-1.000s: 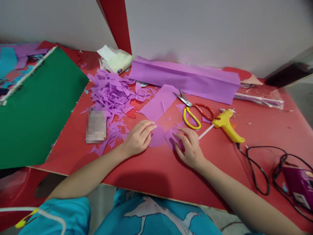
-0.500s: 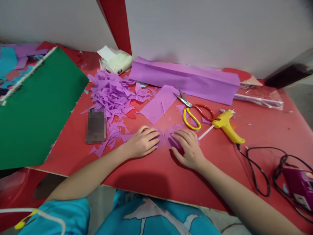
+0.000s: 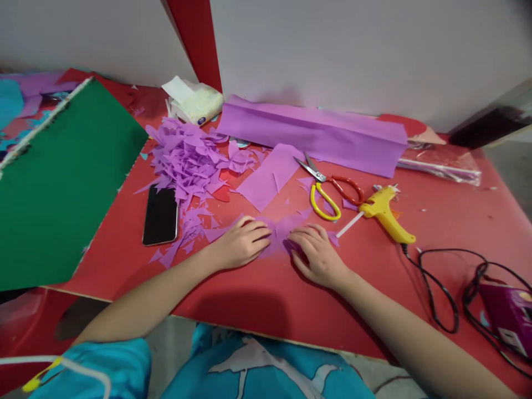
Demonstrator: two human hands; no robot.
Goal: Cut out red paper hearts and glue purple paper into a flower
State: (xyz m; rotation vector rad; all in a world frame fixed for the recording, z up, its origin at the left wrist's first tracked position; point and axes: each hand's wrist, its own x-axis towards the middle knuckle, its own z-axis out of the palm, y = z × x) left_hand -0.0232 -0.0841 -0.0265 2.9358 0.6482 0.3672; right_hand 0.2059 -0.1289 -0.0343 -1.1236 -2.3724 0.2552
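Note:
My left hand lies palm down on the red table, fingers stretched over a purple paper cut-out. Facing it, my right hand rests flat on the same purple pieces, fingertips almost meeting the left ones. Both hands press the paper to the table; most of it is hidden under the fingers. Scissors with yellow and red handles lie just beyond my right hand. Right of them is a yellow glue gun, its white glue stick pointing toward my right hand.
A heap of purple scraps, a black phone and a green sheet lie to the left. A folded purple sheet and a tissue pack sit at the back. Black cable and a purple device are at the right.
The two hands slid toward each other, bringing the two purple round pieces together. They now cover the paper, which showed between them before.

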